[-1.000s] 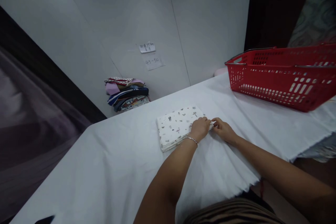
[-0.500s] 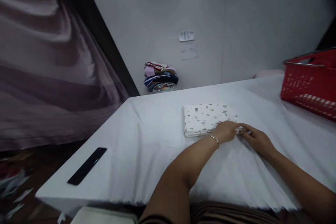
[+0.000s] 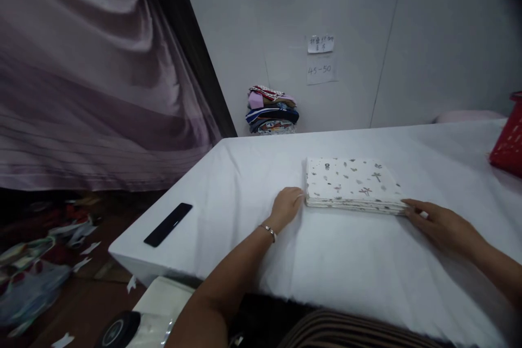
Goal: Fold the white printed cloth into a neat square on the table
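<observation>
A white, rectangular piece of printed fabric (image 3: pixel 350 179), scattered with small grey-and-brown motifs, lies flat on a white-draped counter (image 3: pixel 359 272), folded into a neat pad whose near edge shows several layers. The main folding appears complete; what may be left, judging by the hands at its corners, is minor squaring of the edges, though no loose panel shows. At the pad's near left corner is the person's left hand (image 3: pixel 287 206), a silver-coloured bracelet (image 3: pixel 269 233) on the wrist, its fingers curled in at the side; whether they grasp any cloth cannot be told. Opposite, the right hand (image 3: pixel 442 225) reaches the near right corner, fingertips touching the layered edge, though it is unclear whether they pinch it. Well to the left on the counter rests a flat, dark, oblong object (image 3: pixel 168 224); at the far right a red plastic basket (image 3: pixel 509 144) is cut off by the frame. Beyond the counter's far edge, a pile of multicoloured folded textiles (image 3: pixel 272 114) sits against a pale grey panelled wall (image 3: pixel 346 0), where two white paper notes hang, the upper note (image 3: pixel 321 44) bearing handwriting and the lower note (image 3: pixel 322 69) reading "45-50". A shiny mauve curtain (image 3: pixel 101 65) drapes the left side, above a floor strewn with scraps and a translucent plastic bag (image 3: pixel 32 288).
</observation>
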### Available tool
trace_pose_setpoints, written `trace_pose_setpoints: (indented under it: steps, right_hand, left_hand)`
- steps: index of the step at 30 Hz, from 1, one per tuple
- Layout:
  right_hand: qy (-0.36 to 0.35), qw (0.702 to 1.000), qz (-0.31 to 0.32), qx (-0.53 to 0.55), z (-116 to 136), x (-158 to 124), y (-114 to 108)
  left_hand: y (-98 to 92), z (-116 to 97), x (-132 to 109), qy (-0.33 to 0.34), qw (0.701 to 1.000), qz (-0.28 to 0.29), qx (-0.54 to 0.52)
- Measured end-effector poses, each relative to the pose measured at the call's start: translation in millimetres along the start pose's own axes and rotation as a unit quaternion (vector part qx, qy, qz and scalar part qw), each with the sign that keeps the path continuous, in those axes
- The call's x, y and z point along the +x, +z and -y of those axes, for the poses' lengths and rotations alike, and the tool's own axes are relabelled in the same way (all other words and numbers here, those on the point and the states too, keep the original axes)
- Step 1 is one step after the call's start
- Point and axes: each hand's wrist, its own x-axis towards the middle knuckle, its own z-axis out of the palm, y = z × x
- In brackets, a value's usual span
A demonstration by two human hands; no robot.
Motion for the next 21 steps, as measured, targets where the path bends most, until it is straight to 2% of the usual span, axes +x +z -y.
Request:
trace_pose_setpoints:
  steps: [3,5,9,13,16,21]
  right_hand:
    - [-0.066,0.995,-0.05,-0.062,19,12,-9]
    - [-0.118,0.99,-0.056,-0.058,48,22,-10]
    - [-0.206,0.978,0.032,0.027,124,39,11]
    - [-0.257,0.96,0.088,0.062,180,55,46]
    - [-0.26,0.959,0.102,0.051,197,63,65]
    - [-0.266,0.958,0.099,0.033,201,65,74]
  left_hand:
    - [1.2,9,2,-0.126,0.986,-0.047,-0.094]
    - [8.6,6,8,-0.182,0.969,-0.023,-0.166]
    - [24.6,-3,19,-0.244,0.93,0.038,-0.271]
    - [32.8,-3,17,-0.272,0.9,0.02,-0.339]
    - [36.0,2,11,-0.266,0.892,0.01,-0.365]
    - [39.1,8,5,-0.229,0.904,0.025,-0.359]
